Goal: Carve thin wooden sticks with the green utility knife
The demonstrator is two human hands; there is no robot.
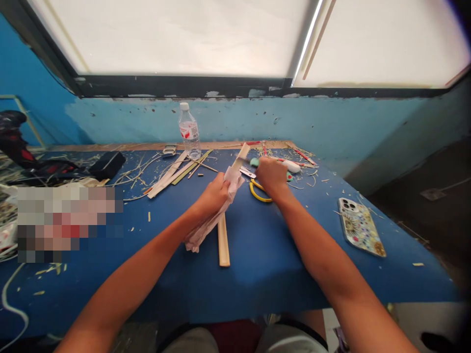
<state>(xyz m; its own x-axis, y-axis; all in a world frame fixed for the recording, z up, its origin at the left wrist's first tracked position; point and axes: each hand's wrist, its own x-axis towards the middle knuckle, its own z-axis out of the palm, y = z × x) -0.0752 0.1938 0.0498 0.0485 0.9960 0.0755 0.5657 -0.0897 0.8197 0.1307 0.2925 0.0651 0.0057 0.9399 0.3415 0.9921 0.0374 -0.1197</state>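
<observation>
- In the head view, a pale wooden strip (223,240) is slanting over the middle of the blue tabletop (265,274), its near end showing below a crumpled pinkish cloth (208,230) and its far end reaching past it
- The left hand (217,193) is clamping the strip through the cloth; the right hand (272,174), curled into a fist, is gripping a green-handled knife (253,162) beside the strip's far part
- The strip is looking light and fairly stiff, probably springy along its length, liable to split along the grain and perhaps sharp at its edges; the cloth is seeming soft, likely padding the palm
- The wrapped middle is looking the best place for holding it, well back from the blade; the knife is calling for a firm hold on its handle
- The cloth and left hand are hiding the strip's middle, so its being one unbroken piece is a judgement; blur is masking whether the blade is touching it
- The right hand is covering part of the knife handle and apparently some of the yellow-handled scissors (252,189), while a pixelated patch (69,220) is concealing things at the left
</observation>
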